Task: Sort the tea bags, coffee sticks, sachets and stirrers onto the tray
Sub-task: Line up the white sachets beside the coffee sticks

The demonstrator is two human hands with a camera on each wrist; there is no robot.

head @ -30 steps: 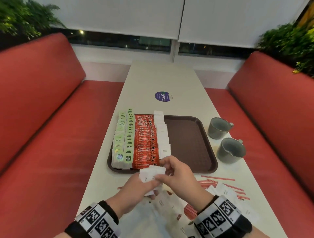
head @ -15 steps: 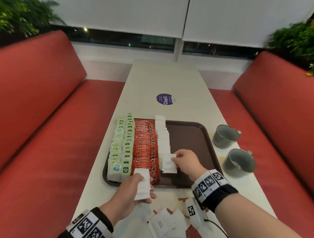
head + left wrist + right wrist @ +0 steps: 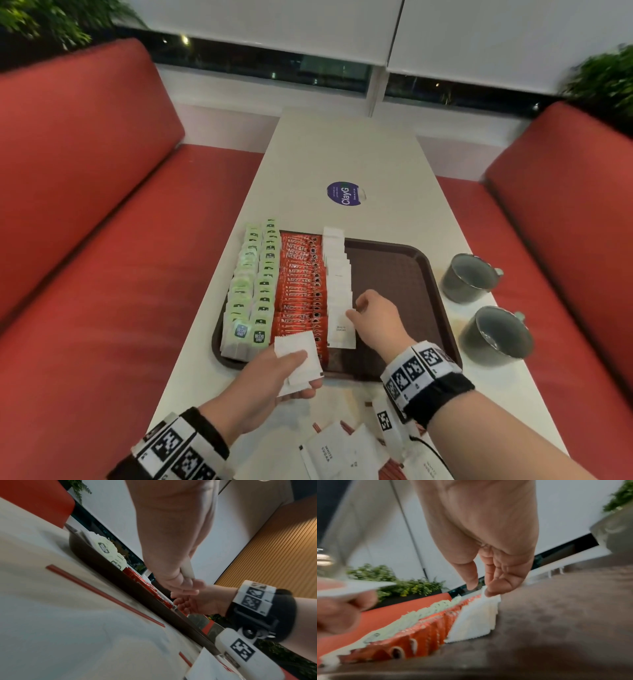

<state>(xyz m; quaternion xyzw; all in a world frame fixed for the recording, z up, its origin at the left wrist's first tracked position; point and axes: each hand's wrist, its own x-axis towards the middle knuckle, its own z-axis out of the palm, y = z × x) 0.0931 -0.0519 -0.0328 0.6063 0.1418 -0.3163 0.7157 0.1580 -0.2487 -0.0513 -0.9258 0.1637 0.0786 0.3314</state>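
**Sugar sachet being set at the near end of the white row**

Risk, as judged: the overlapped white row (image 3: 337, 274) is likely to be nudged out of line if the right hand (image 3: 375, 320) is dragged sideways while letting go; the coffee sticks (image 3: 301, 291), lying just left of the fingers, could be pushed too. The sachets are light and slippery-looking, so the small stack (image 3: 298, 363) in the left hand (image 3: 267, 387) could fan out or be dropped onto the tray (image 3: 394, 274) rim below it.

Right fingers (image 3: 498, 586): being curled down, thumb and forefinger closed to a narrow pinch on the far edge of the front sachet (image 3: 340, 327), which is lying on the tray, touching the row behind it. Whether the grip is being slackened cannot be told.

Left fingers (image 3: 291, 358): being kept partly curled, thumb laid over the stack, fingers under it; the stack is being held above the near tray rim.

Tea bags (image 3: 253, 284) are lying beyond the coffee sticks, further left of the right fingers. Loose sachets (image 3: 335, 452) and red stirrers (image 3: 102, 595) are being left on the table (image 3: 342, 154), nearer the person than both sets of fingers.
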